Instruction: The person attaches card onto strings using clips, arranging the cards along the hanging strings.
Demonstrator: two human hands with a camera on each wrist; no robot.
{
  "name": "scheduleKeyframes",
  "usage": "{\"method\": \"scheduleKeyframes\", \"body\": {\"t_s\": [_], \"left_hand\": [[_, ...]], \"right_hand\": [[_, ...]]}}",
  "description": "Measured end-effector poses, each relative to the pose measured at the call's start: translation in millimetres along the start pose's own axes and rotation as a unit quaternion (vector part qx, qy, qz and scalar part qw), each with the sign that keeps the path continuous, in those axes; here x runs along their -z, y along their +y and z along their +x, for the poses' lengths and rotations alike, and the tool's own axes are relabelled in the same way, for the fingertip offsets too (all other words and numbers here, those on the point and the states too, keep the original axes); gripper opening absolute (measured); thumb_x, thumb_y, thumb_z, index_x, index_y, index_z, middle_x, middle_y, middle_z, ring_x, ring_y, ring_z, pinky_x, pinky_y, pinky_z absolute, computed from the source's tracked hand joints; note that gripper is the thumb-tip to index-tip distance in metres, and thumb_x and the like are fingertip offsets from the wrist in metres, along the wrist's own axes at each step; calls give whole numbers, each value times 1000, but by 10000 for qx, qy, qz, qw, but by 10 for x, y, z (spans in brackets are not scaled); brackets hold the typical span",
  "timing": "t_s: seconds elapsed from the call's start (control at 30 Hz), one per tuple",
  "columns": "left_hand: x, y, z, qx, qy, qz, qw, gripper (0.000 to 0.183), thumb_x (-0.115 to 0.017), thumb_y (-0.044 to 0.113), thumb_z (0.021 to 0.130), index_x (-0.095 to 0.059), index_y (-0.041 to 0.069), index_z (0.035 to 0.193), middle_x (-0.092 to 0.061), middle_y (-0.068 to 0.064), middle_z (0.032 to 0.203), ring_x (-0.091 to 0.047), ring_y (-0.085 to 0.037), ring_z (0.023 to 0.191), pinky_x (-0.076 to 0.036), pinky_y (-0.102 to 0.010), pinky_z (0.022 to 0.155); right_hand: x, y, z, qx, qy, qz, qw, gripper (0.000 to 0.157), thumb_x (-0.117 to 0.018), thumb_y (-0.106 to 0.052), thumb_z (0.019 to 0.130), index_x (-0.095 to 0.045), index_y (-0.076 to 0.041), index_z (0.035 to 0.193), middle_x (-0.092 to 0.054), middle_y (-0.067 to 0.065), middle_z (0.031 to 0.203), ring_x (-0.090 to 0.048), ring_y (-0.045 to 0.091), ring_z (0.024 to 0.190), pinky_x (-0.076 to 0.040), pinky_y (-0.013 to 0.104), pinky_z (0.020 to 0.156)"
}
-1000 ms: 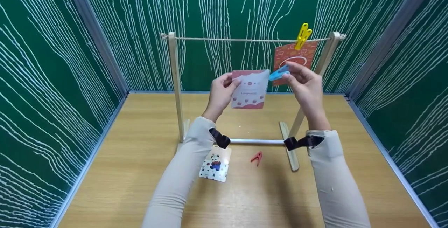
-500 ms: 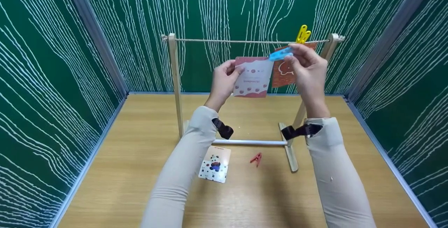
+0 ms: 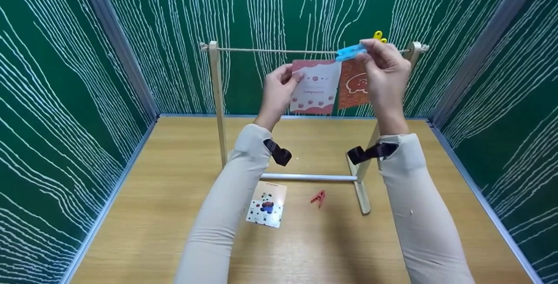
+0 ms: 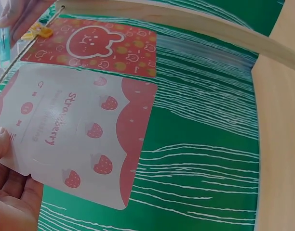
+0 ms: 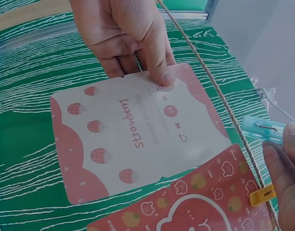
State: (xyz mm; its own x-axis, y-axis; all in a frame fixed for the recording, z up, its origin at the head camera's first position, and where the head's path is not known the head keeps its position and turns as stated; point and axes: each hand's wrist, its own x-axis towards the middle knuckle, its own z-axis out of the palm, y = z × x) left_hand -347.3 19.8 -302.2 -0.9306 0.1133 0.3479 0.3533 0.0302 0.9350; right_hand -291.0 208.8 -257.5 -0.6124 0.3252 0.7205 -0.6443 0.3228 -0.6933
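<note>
My left hand (image 3: 281,90) pinches a white and pink strawberry card (image 3: 314,90) by its left edge, thumb in front and fingers behind. The card's top edge lies just below the rope (image 3: 270,50). In the right wrist view "Strawberry" (image 5: 132,124) is printed across it. My right hand (image 3: 388,72) pinches a blue clothespin (image 3: 350,52) between thumb and fingers, its tip right at the rope above the card's right corner. Beside it hangs a red-orange bear card (image 3: 355,84), held on the rope by a yellow clothespin (image 5: 262,195), which my right hand partly covers in the head view.
Wooden posts (image 3: 218,105) carry the rope at both ends, joined low down by a pale bar (image 3: 309,177). On the table (image 3: 183,214) lie a panda card (image 3: 267,204) and a red clothespin (image 3: 319,198). Green walls with white lines (image 3: 56,114) surround the table.
Both hands have risen toward the rope, lifting the strawberry card and the blue clothespin. The clothespin's tip has moved from beside the card's upper corner to the rope.
</note>
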Motion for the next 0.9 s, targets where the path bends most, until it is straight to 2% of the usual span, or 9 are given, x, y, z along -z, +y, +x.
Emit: {"method": "scheduleKeyframes", "body": {"t_s": [0.13, 0.23, 0.53, 0.9], "left_hand": [[-17, 39, 20, -151, -6, 33, 9999, 28, -61, 19, 93, -63, 9, 119, -69, -7, 112, -64, -15, 95, -52, -26, 88], [-25, 72, 30, -140, -21, 17, 9999, 28, -61, 20, 93, -63, 9, 118, -69, -6, 113, -64, -15, 96, -52, -25, 88], [-38, 133, 47, -95, 5, 122, 9999, 29, -61, 20, 92, -64, 10, 119, -69, -6, 115, -64, -15, 98, -52, -24, 89], [-54, 159, 45, -104, 8, 109, 9999, 31, -62, 22, 92, -63, 12, 121, -68, -2, 117, -64, -13, 99, -51, -22, 91]], "right_hand": [[-33, -37, 53, 134, 45, -242, 9996, 26, -69, -18, 85, -73, -3, 106, -58, -11, 88, -52, 7, 75, -43, 17, 67], [-54, -62, 82, 150, 2, -407, 9991, 25, -70, -19, 84, -73, -5, 106, -56, -12, 87, -50, 6, 73, -41, 17, 64], [-136, -124, 165, 65, -320, -606, 9976, 20, -67, -13, 88, -74, -5, 106, -56, -11, 88, -54, 6, 79, -47, 17, 71], [-211, -160, 188, 54, -661, -935, 9934, 21, -64, -16, 90, -74, -9, 108, -58, -10, 91, -52, 6, 85, -46, 16, 75]]}}
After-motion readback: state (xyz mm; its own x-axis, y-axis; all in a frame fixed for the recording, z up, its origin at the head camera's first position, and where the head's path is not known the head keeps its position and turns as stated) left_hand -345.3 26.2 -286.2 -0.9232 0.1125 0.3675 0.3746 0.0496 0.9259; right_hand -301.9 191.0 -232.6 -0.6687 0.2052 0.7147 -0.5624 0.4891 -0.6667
